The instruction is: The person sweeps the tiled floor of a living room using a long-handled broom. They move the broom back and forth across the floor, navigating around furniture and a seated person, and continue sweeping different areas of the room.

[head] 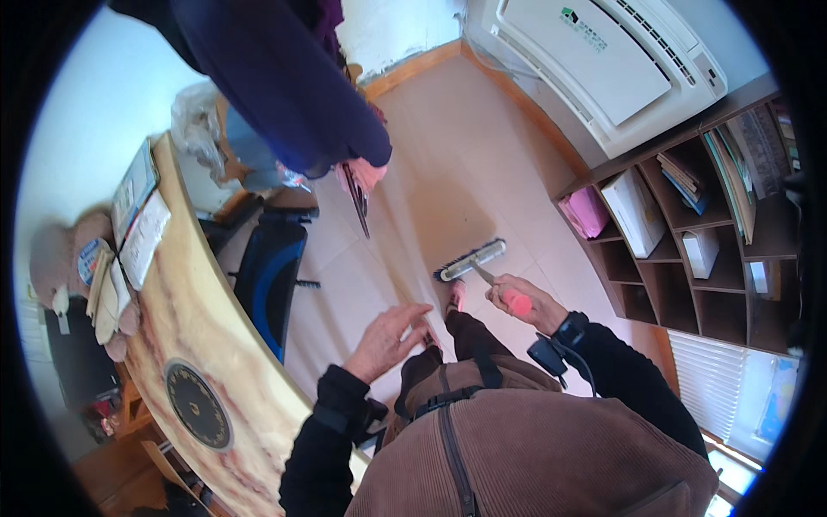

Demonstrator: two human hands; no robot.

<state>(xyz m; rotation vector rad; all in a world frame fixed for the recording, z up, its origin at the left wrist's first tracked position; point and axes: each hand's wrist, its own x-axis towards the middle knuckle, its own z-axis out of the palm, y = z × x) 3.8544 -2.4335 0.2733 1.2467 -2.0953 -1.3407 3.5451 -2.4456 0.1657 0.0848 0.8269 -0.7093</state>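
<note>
My right hand [526, 304] is closed around the handle of a brush [473, 260]. The brush has a long pale head with dark bristles, and the rounded pink end of its handle [517, 302] faces up towards me. In view, the head appears just beyond my right foot in a pink shoe [457, 294]; whether it touches the floor I cannot tell. My left hand [387, 336] holds nothing, its thumb and fingers apart, between the curved table and my legs. Both wrists wear dark straps, and a small black device with a cable hangs by the right one.
A curved marble-patterned table [258, 413] runs along my left, with papers [147, 239] and a plush toy [94, 239]. Beside it stands a black-and-blue padded board [271, 278]. Dark blue cloth [278, 84] hangs ahead. Right are a cubby shelf [659, 284] and a white wall unit [588, 58].
</note>
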